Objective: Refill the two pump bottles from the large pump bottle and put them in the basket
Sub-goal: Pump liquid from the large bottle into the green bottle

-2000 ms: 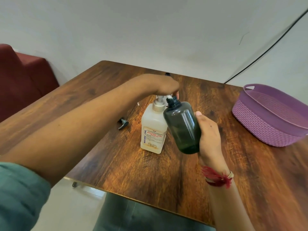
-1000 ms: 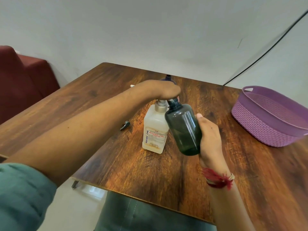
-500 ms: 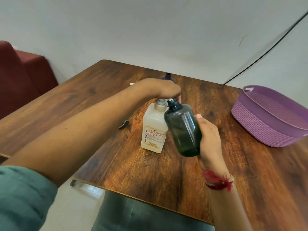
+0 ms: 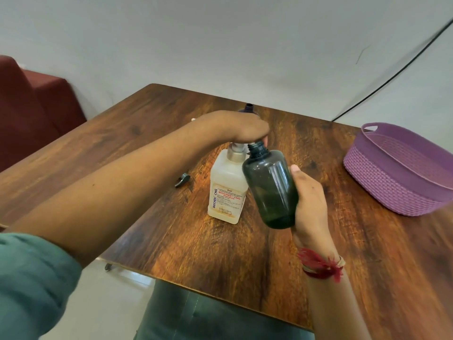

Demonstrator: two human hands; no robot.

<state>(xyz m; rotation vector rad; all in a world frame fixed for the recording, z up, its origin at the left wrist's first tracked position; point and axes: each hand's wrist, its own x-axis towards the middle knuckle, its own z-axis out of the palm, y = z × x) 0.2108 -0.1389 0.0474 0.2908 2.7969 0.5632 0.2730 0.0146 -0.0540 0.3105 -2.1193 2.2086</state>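
Wooden table [image 4: 171, 241]: left hand [image 4: 245, 128] curls over the handrub pump bottle [image 4: 226, 190] head. Right hand [image 4: 310, 204] clasps the smoky plastic bottle [image 4: 269, 190] mid-body; probably light, slick. Purple basket [image 4: 397, 173] at three o'clock.

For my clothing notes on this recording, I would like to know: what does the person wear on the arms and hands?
The left hand and the right hand are bare, without gloves. On the left arm a grey-green sleeve ends near the elbow. Round the right wrist is a red thread band with frayed ends, with a thin pale band beside it.
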